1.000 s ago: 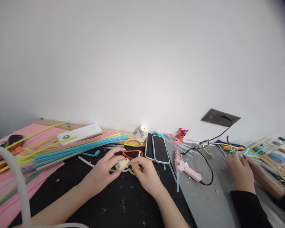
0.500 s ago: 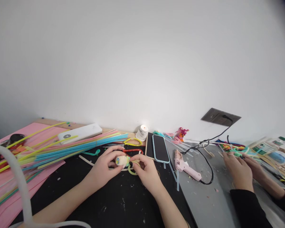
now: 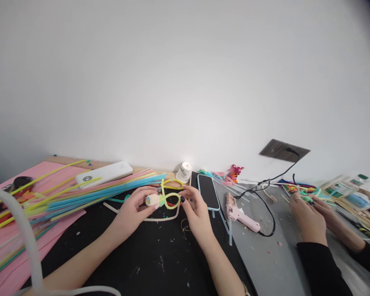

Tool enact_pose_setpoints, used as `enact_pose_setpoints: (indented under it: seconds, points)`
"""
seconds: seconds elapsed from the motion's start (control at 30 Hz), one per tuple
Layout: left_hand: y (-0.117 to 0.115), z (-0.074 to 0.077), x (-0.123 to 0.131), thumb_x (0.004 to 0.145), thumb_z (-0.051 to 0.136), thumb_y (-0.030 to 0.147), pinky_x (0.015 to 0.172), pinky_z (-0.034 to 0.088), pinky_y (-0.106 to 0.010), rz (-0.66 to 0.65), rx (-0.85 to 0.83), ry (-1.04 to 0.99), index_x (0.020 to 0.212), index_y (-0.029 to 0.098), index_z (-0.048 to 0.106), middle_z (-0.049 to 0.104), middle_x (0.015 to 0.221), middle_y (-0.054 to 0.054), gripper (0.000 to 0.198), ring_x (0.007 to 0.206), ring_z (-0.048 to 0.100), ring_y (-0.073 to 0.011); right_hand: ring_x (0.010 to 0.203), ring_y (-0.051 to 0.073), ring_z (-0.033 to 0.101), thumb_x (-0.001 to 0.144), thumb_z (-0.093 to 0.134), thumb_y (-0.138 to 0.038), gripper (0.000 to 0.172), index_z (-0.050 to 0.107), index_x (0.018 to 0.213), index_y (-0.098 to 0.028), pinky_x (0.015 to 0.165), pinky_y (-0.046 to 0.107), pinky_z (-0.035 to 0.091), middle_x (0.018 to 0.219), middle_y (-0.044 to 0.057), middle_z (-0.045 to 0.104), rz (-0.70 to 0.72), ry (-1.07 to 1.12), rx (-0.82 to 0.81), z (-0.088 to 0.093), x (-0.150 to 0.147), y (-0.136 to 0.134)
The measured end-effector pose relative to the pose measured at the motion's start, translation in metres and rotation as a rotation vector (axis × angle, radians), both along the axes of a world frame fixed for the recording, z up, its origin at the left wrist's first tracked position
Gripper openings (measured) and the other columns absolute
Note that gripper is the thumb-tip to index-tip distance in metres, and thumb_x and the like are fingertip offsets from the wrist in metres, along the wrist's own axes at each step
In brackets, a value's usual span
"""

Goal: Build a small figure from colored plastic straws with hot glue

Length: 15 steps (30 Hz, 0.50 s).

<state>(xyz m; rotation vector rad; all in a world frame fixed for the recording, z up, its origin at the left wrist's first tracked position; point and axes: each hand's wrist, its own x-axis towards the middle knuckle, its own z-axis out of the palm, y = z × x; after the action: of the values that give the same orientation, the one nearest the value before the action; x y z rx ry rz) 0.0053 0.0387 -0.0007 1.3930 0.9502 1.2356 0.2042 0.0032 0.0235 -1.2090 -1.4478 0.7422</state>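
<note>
In my left hand [image 3: 136,209] is a small cream-coloured coiled roll [image 3: 153,200], held between thumb and fingers, with a bluish-green end showing. A yellow-green pipe cleaner [image 3: 172,206] comes off its right side, one end standing up and the rest curved into a loop. The thumb and fingertips of my right hand [image 3: 196,209] pinch the far side of that loop. Behind the hands lies a yellow bent pipe cleaner [image 3: 173,181]. A pale curved pipe cleaner [image 3: 160,219] rests on the black mat below them.
Bundled pipe cleaners [image 3: 105,195] and a white power bank [image 3: 105,174] lie left. A paper cup [image 3: 184,172], a phone [image 3: 208,192] and a pink glue gun [image 3: 242,218] with a black cord stand beyond and right. Another person's hands [image 3: 310,218] work at far right.
My hands have drawn apart, the left with the roll moving left and the right moving right. The yellow-green pipe cleaner now shows as a wide loop between them.
</note>
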Motion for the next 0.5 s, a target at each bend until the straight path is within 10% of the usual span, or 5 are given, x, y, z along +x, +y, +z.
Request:
enact_pose_setpoints:
  seconds: [0.17, 0.4, 0.5]
  points:
    - [0.004, 0.007, -0.006, 0.066, 0.077, 0.034, 0.076, 0.056, -0.035, 0.128, -0.227, -0.137, 0.100, 0.022, 0.067, 0.068, 0.103, -0.006, 0.037, 0.092, 0.064, -0.0247, 0.105, 0.021, 0.059, 0.083, 0.050, -0.019, 0.027, 0.058, 0.109, -0.018, 0.092, 0.038, 0.048, 0.113, 0.011, 0.062, -0.199, -0.077, 0.037, 0.014, 0.010, 0.011]
    - [0.008, 0.009, -0.010, 0.069, 0.078, 0.032, 0.066, 0.053, -0.024, 0.148, -0.322, -0.440, 0.088, 0.021, 0.070, 0.063, 0.087, -0.001, 0.024, 0.072, 0.055, -0.0127, 0.086, 0.019, 0.066, 0.077, 0.059, -0.027, 0.024, 0.059, 0.099, -0.018, 0.079, 0.036, 0.054, 0.097, 0.009, 0.067, -0.071, 0.437, -0.095, 0.036, 0.009, 0.038]
    - [0.010, 0.007, -0.011, 0.067, 0.080, 0.033, 0.064, 0.051, -0.021, 0.143, -0.349, -0.529, 0.084, 0.020, 0.070, 0.057, 0.076, 0.002, 0.024, 0.068, 0.052, -0.0105, 0.080, 0.018, 0.065, 0.069, 0.059, -0.016, 0.025, 0.060, 0.094, -0.017, 0.072, 0.031, 0.053, 0.090, 0.006, 0.067, -0.094, 0.149, -0.057, 0.034, 0.014, 0.056]
